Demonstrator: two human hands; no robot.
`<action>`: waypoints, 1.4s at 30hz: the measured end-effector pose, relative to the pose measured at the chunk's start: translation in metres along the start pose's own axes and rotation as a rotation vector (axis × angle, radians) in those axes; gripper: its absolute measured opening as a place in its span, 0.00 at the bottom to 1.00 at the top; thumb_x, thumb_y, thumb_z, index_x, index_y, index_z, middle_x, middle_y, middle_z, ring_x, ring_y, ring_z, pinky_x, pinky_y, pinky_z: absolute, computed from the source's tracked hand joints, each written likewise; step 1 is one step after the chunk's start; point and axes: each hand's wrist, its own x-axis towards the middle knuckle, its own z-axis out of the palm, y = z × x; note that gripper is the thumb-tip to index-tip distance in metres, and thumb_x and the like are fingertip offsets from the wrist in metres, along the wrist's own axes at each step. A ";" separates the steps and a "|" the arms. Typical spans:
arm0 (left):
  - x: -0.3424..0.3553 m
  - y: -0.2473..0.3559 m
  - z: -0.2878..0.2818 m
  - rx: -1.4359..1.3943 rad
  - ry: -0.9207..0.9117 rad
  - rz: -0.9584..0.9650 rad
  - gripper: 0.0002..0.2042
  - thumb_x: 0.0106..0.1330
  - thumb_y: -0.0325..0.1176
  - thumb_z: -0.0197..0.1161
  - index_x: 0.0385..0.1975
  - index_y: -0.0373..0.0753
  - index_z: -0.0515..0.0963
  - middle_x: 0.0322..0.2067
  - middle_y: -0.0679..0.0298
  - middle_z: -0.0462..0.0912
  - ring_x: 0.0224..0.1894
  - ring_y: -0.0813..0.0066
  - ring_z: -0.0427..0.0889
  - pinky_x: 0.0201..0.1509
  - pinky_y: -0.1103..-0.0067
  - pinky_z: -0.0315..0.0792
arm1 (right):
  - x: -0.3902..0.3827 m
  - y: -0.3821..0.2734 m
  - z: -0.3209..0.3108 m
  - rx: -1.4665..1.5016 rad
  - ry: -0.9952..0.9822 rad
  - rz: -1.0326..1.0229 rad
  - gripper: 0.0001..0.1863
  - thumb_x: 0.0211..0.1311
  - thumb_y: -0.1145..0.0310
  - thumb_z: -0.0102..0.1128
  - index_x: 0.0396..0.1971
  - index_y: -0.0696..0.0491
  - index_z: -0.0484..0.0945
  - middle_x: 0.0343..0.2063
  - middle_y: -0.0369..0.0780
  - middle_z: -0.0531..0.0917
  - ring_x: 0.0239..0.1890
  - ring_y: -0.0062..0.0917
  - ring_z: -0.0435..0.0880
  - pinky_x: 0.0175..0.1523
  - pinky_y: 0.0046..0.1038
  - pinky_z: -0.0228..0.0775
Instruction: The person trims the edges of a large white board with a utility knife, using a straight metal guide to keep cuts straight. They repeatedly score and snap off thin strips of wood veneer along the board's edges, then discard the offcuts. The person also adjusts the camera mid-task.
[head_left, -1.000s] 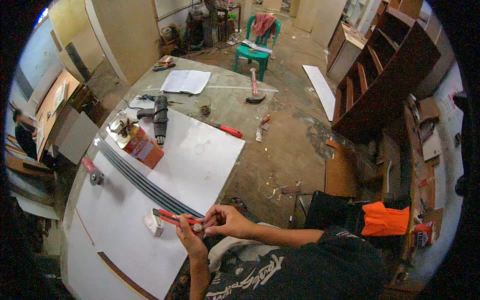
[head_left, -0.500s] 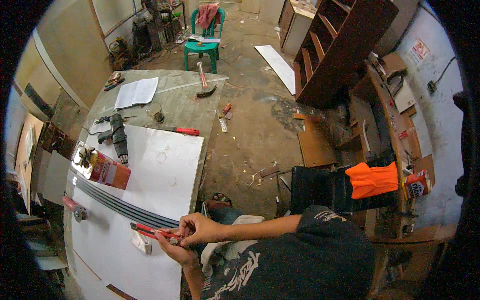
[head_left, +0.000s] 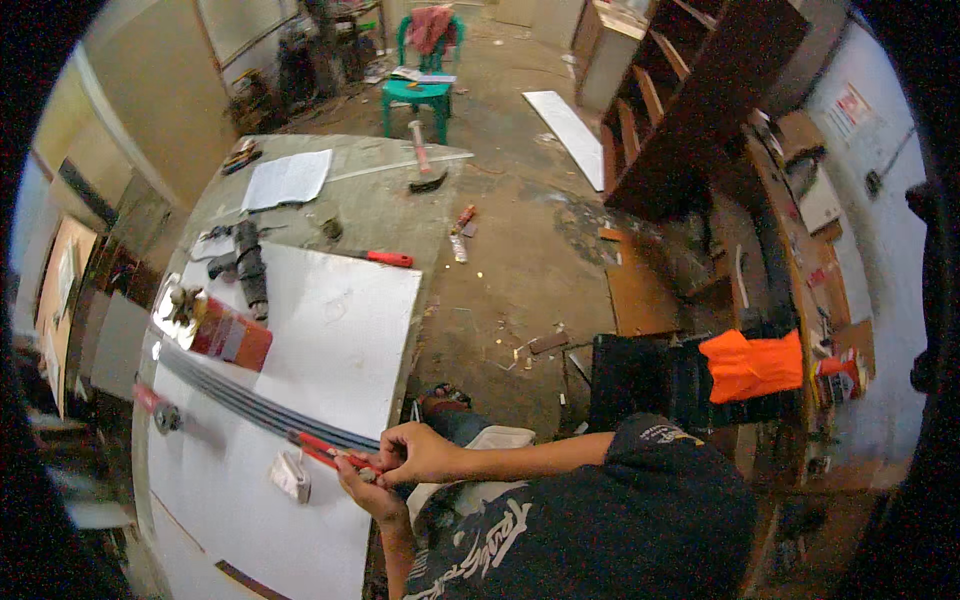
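Low over the near right edge of a white board, my left hand is closed around a slim red-handled tool. The tool points left, and blur hides its exact kind. A small silvery part shows near my fingers. From the right, my right hand meets the left one with thumb and fingers pinched together; what they grip is hidden. Dark grey long strips lie side by side on the board, running up to my hands. A small whitish crumpled packet rests just left of them.
A red angle grinder, a red can, a black drill and another red-handled tool lie on the worktable. Farther off are papers and a hammer. A black seat stands at the right.
The whole view has shifted slightly, moving the scene right. Both hands have moved a little right with the red-handled tool, exposing more of the whitish packet.
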 end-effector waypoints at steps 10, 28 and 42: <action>0.015 -0.017 -0.030 0.076 -0.125 -0.041 0.22 0.80 0.55 0.45 0.39 0.42 0.75 0.33 0.68 0.77 0.37 0.78 0.76 0.42 0.78 0.73 | 0.002 -0.021 0.031 -0.304 0.065 -0.250 0.14 0.51 0.73 0.78 0.36 0.56 0.82 0.34 0.37 0.84 0.34 0.21 0.83 0.43 0.26 0.77; 0.013 0.003 -0.108 0.314 0.126 0.268 0.30 0.81 0.55 0.41 0.41 0.29 0.77 0.32 0.48 0.83 0.37 0.49 0.82 0.44 0.62 0.75 | 0.045 -0.001 0.130 -0.695 -0.260 -0.518 0.12 0.64 0.64 0.70 0.33 0.58 0.78 0.28 0.43 0.80 0.30 0.32 0.79 0.36 0.33 0.71; 0.029 0.003 -0.078 0.345 0.332 0.165 0.40 0.77 0.66 0.28 0.36 0.35 0.80 0.23 0.48 0.83 0.30 0.47 0.85 0.39 0.60 0.78 | 0.100 -0.023 0.113 -0.873 -0.736 -0.737 0.21 0.78 0.55 0.52 0.29 0.58 0.73 0.23 0.42 0.74 0.25 0.43 0.74 0.34 0.40 0.67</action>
